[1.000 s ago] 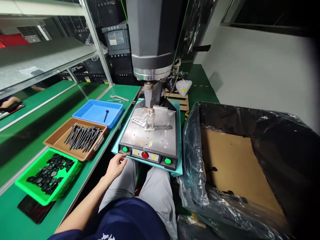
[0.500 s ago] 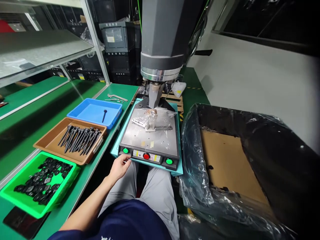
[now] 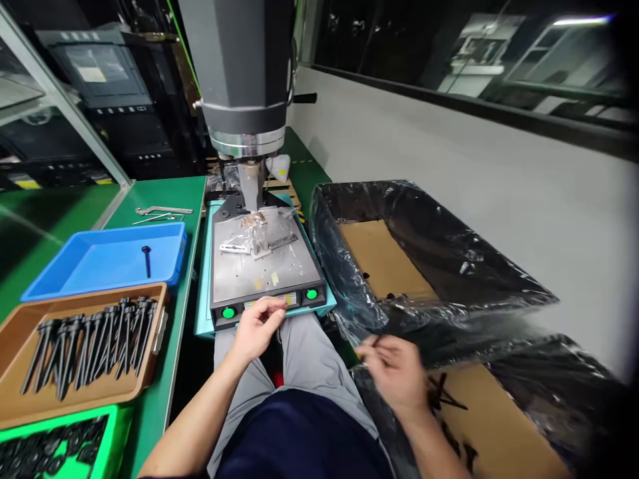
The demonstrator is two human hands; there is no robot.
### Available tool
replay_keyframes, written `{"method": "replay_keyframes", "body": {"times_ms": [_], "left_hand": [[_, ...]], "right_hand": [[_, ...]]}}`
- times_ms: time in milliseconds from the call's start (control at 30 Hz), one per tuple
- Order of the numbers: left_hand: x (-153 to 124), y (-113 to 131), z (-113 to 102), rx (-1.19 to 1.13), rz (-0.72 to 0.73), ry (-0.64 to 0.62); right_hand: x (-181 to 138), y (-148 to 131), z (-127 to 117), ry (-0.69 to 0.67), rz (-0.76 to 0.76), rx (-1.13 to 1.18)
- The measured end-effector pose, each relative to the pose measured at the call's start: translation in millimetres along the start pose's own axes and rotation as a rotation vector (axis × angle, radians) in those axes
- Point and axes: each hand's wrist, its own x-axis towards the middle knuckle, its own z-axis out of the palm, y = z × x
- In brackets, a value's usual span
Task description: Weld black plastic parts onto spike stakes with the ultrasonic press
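My left hand (image 3: 259, 326) rests at the front panel of the bench machine, in front of its red button. Its fingers are loosely bent, thumb and fingertips a little apart, and nothing shows between them. Motion blurs my right hand (image 3: 394, 372), raised over the front of the black plastic-lined boxes. Its fingers are closed, with something small and dark near the tips that I cannot make out. On the machine's metal plate (image 3: 244, 269) sits a clear fixture (image 3: 257, 236) wrapped in plastic film, below the grey machine head (image 3: 249, 176). Green buttons (image 3: 228, 313) flank the panel.
To my left stand a blue tray (image 3: 104, 256) with one black stemmed part (image 3: 146, 261), a brown tray (image 3: 158, 293) with several more, and a green bin (image 3: 117, 426) of black round parts. A wrench (image 3: 164, 210) lies behind. Lined boxes (image 3: 419, 299) stand at right.
The view has swung right and down. My right hand has come into view over the boxes. My left hand has shifted from beside the left green button to the panel's middle.
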Motion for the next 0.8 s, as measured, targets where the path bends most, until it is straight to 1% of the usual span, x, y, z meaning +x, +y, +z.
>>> {"method": "replay_keyframes", "body": {"times_ms": [67,133,200,267,333,433,533,600,700,800], "left_hand": [[-2.7,16.0,7.3,-0.035,0.072,-0.084],[-8.5,26.4,9.9,-0.032,0.131,-0.103],[-15.3,30.8,7.6,-0.014,0.170,-0.060],[-22.3,31.5,1.2,0.008,0.200,0.007],[-29.1,31.1,-6.9,0.043,0.216,0.069],[-38.8,30.1,-16.6,0.130,0.208,0.115],[-49.4,26.6,-17.9,0.233,0.199,0.119],[-57.3,22.8,-15.7,0.309,0.183,0.133],[-73.4,19.6,-15.7,0.432,0.104,0.159],[-102.2,26.7,-27.3,0.539,0.040,0.182]], "right_hand": [[0.9,-13.8,42.2,-0.159,-0.219,-0.073],[4.2,-28.9,81.4,-0.256,-0.403,-0.079],[5.6,-41.7,108.8,-0.300,-0.523,-0.053],[7.0,-48.9,122.8,-0.334,-0.553,-0.026],[10.8,-50.3,127.3,-0.413,-0.476,0.036],[20.0,-48.1,127.6,-0.566,-0.335,0.190],[22.7,-46.6,132.4,-0.727,-0.334,0.221],[15.9,-44.9,140.1,-0.794,-0.279,0.209],[-2.8,-39.0,152.3,-0.844,-0.080,0.275],[-15.4,-31.5,158.2,-0.909,0.112,0.397]]}}
